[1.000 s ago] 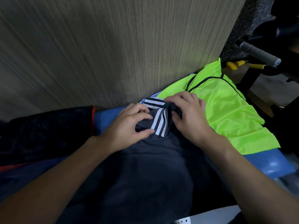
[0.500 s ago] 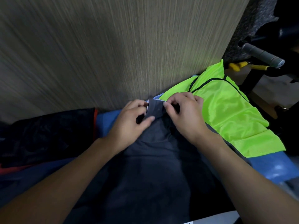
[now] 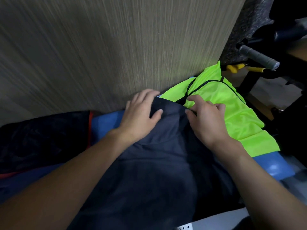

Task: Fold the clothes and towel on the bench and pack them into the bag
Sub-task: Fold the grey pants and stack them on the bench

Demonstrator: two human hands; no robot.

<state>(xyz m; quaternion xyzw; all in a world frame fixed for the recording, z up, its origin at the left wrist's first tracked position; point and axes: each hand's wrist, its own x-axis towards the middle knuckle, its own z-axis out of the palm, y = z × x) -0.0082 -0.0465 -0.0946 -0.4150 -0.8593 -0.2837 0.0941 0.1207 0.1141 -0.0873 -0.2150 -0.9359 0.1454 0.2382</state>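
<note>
A dark grey garment [image 3: 156,163] lies spread over the blue bench [image 3: 106,118] in front of me. My left hand [image 3: 141,117] rests on its far left corner, fingers over the edge and thumb on top of the cloth. My right hand [image 3: 206,117] has its fingers curled at the far right corner, pinching the dark fabric where it meets a neon green vest [image 3: 232,113]. The vest, with black piping, lies flat on the bench to the right. A black bag with orange trim [image 3: 44,138] sits at the left.
A wood-grain wall panel [image 3: 116,47] rises right behind the bench. To the right stand black equipment frames, a grey-gripped bar [image 3: 259,57] and a yellow-handled tool [image 3: 239,68]. A white power strip [image 3: 207,223] shows at the bottom edge.
The striped end of the dark garment, visible a second ago, is now tucked out of sight. Both hands have moved apart along the garment's far edge.
</note>
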